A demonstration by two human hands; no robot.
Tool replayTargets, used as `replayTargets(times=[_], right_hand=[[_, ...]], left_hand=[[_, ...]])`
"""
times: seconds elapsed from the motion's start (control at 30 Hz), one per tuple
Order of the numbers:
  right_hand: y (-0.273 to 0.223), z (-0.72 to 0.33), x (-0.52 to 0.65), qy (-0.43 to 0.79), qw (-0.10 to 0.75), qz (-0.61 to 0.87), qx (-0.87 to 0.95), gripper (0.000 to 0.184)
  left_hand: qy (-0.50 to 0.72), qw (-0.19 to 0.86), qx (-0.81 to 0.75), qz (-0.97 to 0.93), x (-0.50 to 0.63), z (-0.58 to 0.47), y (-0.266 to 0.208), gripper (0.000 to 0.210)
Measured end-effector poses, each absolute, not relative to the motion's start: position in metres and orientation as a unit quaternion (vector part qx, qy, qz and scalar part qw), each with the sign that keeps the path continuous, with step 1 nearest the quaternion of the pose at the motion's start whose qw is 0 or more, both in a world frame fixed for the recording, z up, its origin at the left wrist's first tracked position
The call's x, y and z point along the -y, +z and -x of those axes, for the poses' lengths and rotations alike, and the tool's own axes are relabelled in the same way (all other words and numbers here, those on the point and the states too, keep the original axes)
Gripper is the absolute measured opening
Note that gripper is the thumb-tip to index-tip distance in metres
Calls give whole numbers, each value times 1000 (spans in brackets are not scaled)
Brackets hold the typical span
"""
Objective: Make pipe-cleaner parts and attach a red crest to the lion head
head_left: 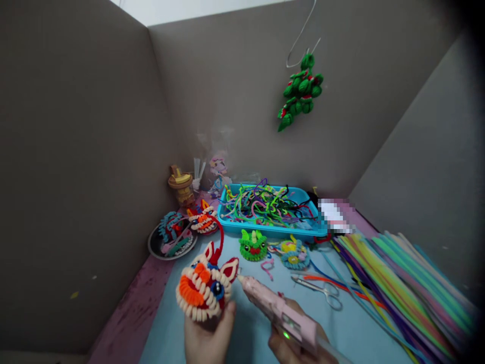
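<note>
Well, tray (273, 232) (blue) holds strands (261, 205).

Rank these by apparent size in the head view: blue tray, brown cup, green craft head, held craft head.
1. Blue tray
2. Held craft head, nearer the camera
3. Brown cup and green craft head: too alike to rank
</note>
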State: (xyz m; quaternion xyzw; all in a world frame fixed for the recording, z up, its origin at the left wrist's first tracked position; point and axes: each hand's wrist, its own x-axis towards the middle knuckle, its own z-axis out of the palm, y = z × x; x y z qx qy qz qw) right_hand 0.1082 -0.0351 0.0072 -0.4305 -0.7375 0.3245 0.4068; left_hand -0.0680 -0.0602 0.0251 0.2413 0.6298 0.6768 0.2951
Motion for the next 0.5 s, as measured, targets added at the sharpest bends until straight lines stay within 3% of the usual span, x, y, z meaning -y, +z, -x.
replayTargets(times=[0.2,0.5], right_hand=[[7,-105,38,308,412,438,737,43],[5,-108,37,319,409,419,745,39]], left_hand=[[688,273,-625,-246,60,68,26,49],[686,324,-607,-237,62,73,12,45]])
